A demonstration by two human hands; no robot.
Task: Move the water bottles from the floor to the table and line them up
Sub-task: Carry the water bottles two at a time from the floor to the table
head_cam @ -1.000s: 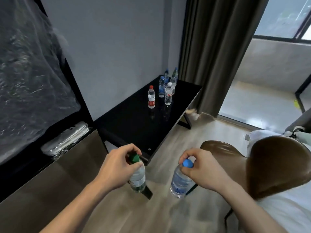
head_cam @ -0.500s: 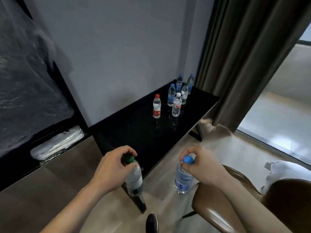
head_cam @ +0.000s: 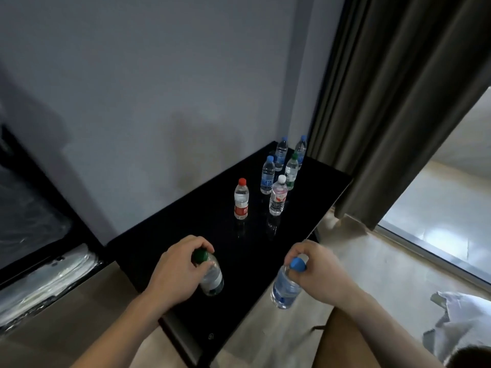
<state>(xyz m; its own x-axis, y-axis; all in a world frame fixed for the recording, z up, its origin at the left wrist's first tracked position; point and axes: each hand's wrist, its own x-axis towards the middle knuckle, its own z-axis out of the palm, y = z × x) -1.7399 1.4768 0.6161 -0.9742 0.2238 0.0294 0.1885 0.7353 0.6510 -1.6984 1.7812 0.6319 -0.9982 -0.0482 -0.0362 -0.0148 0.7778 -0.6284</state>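
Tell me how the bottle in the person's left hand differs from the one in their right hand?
The green-capped bottle in the left hand has a green cap and a white-and-green label; the blue-capped bottle in the right hand has a blue cap and a blue label. The green-capped bottle appears over the black table; the blue-capped bottle hangs past its edge, over the floor. Both are clear plastic, gripped near the cap.
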